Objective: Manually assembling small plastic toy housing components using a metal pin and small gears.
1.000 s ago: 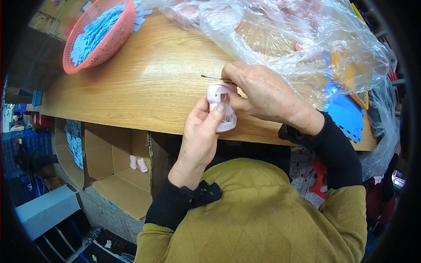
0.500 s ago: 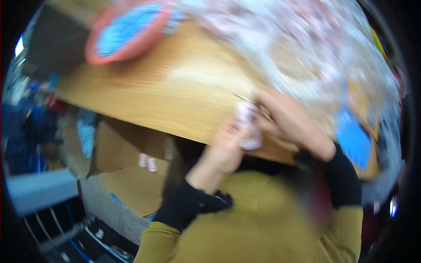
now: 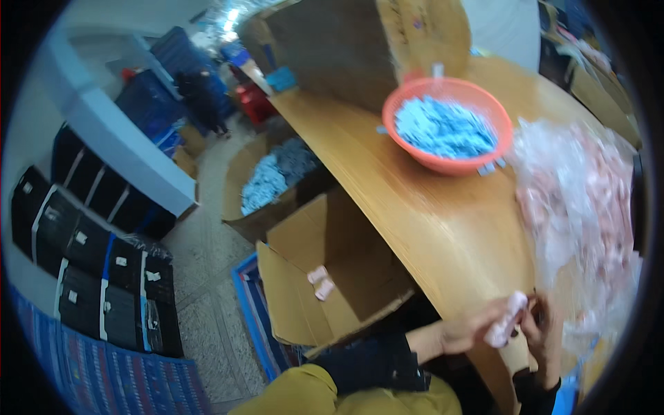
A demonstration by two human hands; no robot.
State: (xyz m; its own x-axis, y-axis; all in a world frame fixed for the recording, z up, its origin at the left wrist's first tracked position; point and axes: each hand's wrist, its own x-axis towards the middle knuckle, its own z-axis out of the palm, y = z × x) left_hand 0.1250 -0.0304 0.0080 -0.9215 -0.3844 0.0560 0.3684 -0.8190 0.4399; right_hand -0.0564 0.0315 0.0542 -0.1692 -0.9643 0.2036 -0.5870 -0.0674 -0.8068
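Observation:
My left hand (image 3: 462,333) is closed around a small pale pink fabric piece (image 3: 508,319), narrow in the middle and wider at its ends. Beside it, my right hand (image 3: 546,339) has its fingers bent inward against the piece. A small dark bit shows at the right fingertips, but what that hand holds is not clear. Both hands are over the near edge of the wooden table (image 3: 429,235). Below on the left stands an open cardboard box (image 3: 290,297), with two similar pink pieces (image 3: 321,282) lying in it.
An orange-red basin (image 3: 449,164) of light blue pieces stands on the table. Clear plastic bags with pink pieces (image 3: 588,187) cover its right side. A second box holds blue pieces (image 3: 264,183). Black crates (image 3: 128,304) stand far left; a person (image 3: 200,100) is in the background.
My view has swung left, showing more of the boxes and floor. Both hands still have the pink piece between them. The thin metal point seen earlier by my right hand no longer shows clearly.

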